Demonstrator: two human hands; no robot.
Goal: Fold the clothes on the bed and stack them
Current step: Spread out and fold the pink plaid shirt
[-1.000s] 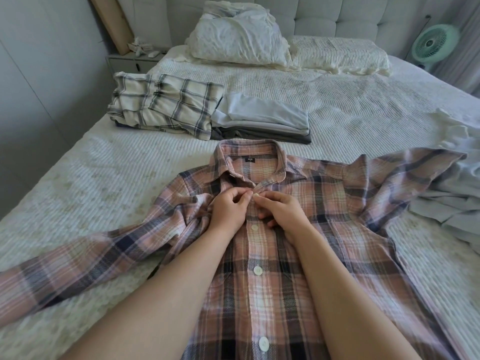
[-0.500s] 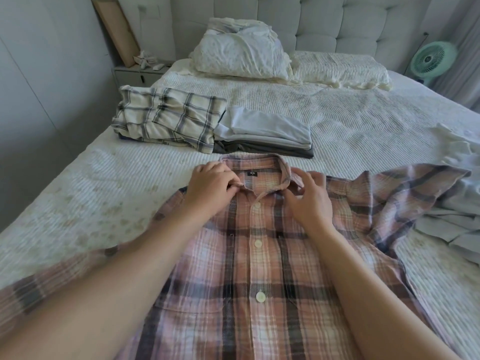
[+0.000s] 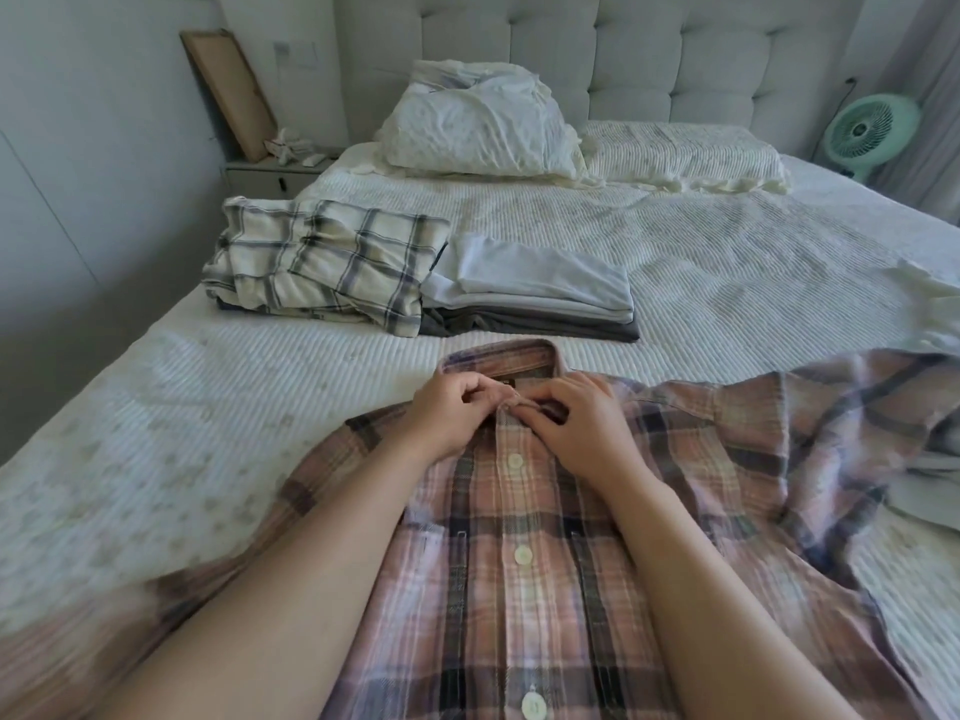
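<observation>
Both hands [image 3: 457, 413] [image 3: 582, 423] pinch the plaid shirt [image 3: 519, 589] collar on the white-quilted bed [image 3: 727, 262].

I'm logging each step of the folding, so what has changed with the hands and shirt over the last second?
Both hands moved up the shirt placket from the chest button to the collar; left hand and right hand now pinch the fabric at the top button. The shirt stays spread flat, and the folded stacks behind it lie as before.

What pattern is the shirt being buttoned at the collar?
Pink plaid with dark navy and white stripes, white buttons; the shirt shows in the head view.
</observation>
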